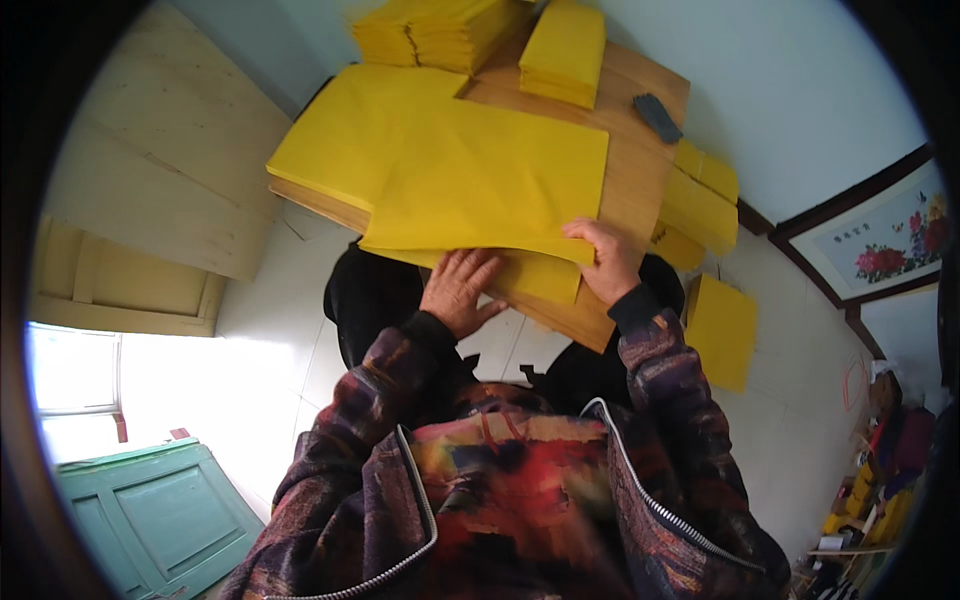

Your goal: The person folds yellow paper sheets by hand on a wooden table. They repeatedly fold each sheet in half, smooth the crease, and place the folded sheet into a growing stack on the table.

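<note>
A large yellow paper sheet [490, 180] lies across the table in front of me, its near edge lifted and bowed. My right hand [610, 262] grips the near right corner of this sheet between thumb and fingers. Beneath the raised edge, a lower yellow layer [540, 277] shows. My left hand [462, 290] rests with fingers stretched out against that layer, fingertips at the upper sheet's near edge; its thumb points right. To the left, the sheet overlaps a flat yellow paper stack [330, 140].
On the wooden table [640, 75] stand a thick yellow bundle [435, 35], a narrower yellow stack [563, 55] and a dark grey object [656, 117]. More yellow bundles [700, 205] sit beyond the right edge. A framed flower picture [880, 235] leans by the wall.
</note>
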### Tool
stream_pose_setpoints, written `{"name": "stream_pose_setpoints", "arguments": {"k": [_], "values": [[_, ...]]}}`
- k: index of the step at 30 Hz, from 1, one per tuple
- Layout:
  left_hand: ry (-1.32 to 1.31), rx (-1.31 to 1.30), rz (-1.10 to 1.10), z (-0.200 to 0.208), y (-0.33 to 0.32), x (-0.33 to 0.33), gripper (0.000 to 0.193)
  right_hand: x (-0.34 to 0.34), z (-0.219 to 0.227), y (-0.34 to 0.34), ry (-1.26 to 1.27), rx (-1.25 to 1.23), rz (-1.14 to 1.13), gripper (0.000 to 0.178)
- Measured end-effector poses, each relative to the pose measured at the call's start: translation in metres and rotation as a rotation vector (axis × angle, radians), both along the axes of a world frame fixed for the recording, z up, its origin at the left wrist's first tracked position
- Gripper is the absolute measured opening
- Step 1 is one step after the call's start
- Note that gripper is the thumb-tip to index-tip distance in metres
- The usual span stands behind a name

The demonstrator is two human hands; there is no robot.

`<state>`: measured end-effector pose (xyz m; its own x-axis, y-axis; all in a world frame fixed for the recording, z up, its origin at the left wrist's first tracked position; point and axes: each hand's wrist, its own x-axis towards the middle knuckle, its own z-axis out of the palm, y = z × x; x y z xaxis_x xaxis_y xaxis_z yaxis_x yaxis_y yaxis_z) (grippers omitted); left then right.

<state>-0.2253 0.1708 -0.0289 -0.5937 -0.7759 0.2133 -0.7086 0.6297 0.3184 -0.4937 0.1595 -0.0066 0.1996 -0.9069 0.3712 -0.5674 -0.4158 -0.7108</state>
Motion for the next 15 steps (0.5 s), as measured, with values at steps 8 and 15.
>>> {"name": "stream_pose_setpoints", "arguments": {"k": [8, 15], "values": [[0.038, 0.041, 0.025, 0.012, -0.008, -0.005, 0.063, -0.019, 0.039, -0.025, -0.533, 0.137, -0.113, 0.017], [0.27, -0.165, 0.624, 0.029, -0.054, 0.042, 0.048, -0.062, 0.079, 0.021, -0.474, -0.035, -0.255, 0.013]]}}
